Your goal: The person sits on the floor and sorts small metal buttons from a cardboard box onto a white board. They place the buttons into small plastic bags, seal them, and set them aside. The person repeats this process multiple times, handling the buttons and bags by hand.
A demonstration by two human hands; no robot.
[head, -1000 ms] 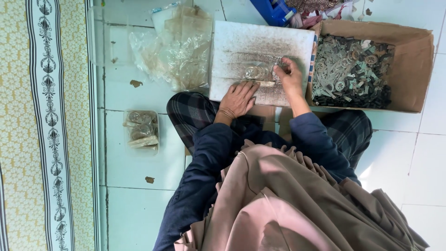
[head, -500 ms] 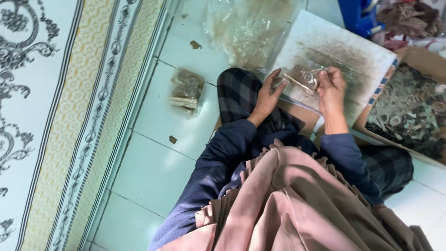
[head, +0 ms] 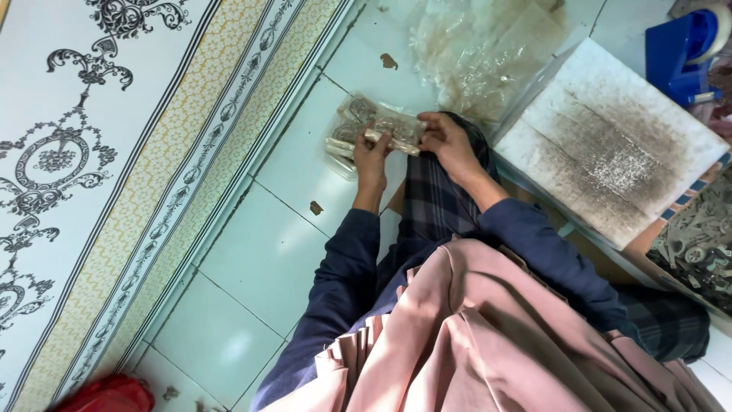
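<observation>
Here my left hand (head: 372, 151) and right hand (head: 448, 141) both close around a small clear plastic packet (head: 374, 130) of metal parts, fingers pinching its near edge, just above the pale tiled floor (head: 305, 160) beside my knee. Behind it lies a heap of crumpled clear plastic bags (head: 480, 46). To the right sits a stained white board (head: 610, 145), then a cardboard box of metal pieces (head: 701, 244) and a blue tape dispenser (head: 682, 49).
</observation>
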